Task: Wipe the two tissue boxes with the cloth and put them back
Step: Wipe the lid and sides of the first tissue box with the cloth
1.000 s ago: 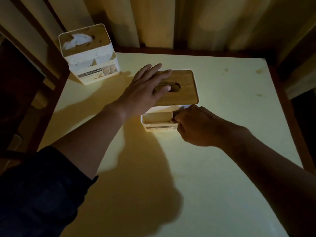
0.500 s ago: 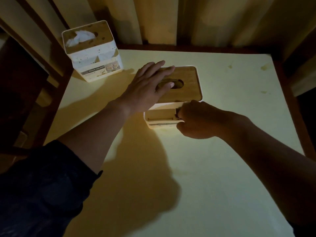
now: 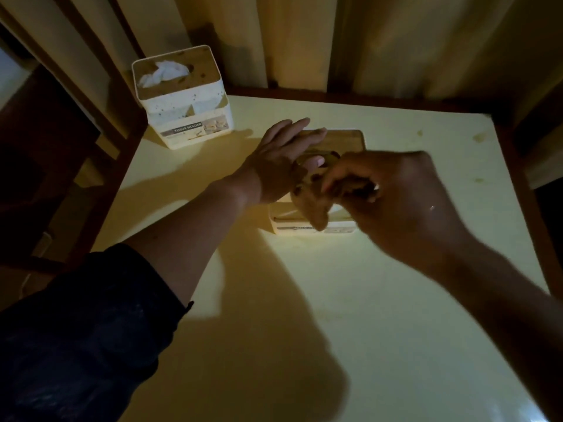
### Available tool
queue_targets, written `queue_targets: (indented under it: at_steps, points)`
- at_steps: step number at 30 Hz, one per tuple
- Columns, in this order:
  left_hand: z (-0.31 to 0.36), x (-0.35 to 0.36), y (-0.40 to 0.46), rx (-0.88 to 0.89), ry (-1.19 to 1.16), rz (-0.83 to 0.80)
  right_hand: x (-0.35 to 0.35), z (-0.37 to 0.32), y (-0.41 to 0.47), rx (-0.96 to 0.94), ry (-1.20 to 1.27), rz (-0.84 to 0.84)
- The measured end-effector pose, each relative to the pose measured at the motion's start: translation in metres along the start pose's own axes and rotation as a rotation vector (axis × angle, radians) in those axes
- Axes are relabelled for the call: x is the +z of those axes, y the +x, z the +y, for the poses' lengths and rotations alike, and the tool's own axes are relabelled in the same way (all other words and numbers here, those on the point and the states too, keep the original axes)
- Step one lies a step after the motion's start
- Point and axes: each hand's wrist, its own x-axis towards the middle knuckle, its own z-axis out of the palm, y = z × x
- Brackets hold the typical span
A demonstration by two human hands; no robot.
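Observation:
A white tissue box with a wooden lid (image 3: 345, 141) stands near the middle of the pale yellow table (image 3: 380, 315). My left hand (image 3: 274, 166) lies flat on its lid, fingers stretched out and pressing down. My right hand (image 3: 402, 202) hovers over the box's front edge, pinching a small brownish cloth (image 3: 313, 208) that hangs down over the front wall. A second white tissue box (image 3: 182, 117), with a white tissue sticking out of its wooden top, stands at the table's back left corner, apart from both hands.
A dark wooden rim (image 3: 518, 178) frames the table on the back and sides. Pale curtains (image 3: 396, 41) hang right behind it. Dark wooden furniture (image 3: 45, 147) stands to the left. The light is dim and my arms cast heavy shadows on the near tabletop.
My right hand has lifted from the box's lower front wall to its top front edge, and the cloth now hangs in view. My left hand has stayed on the lid.

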Motion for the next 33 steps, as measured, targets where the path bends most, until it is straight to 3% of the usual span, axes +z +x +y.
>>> queue_targets:
  at_steps: [4,10,14,17,21,24,33]
  points:
    - [-0.001,0.000,-0.002,0.022,-0.002,0.006,0.052,0.000,-0.020,-0.152,-0.213,-0.021]
    - [0.000,0.000,-0.002,0.025,0.020,0.017,0.082,-0.005,-0.023,-0.103,-0.365,-0.134]
    - [-0.001,0.001,-0.002,0.031,0.026,0.020,0.079,-0.006,-0.021,-0.090,-0.476,-0.033]
    - [-0.002,0.002,-0.001,0.043,0.038,0.029,0.082,-0.001,-0.021,-0.183,-0.522,0.033]
    - [-0.001,0.001,-0.001,0.031,0.009,0.026,0.082,0.000,-0.012,-0.114,-0.398,-0.155]
    - [0.001,0.001,-0.001,0.030,0.018,0.029,0.087,-0.009,-0.009,-0.036,-0.439,-0.311]
    - [-0.002,0.004,-0.001,0.051,0.077,0.034,0.092,-0.020,0.023,0.056,-0.434,-0.546]
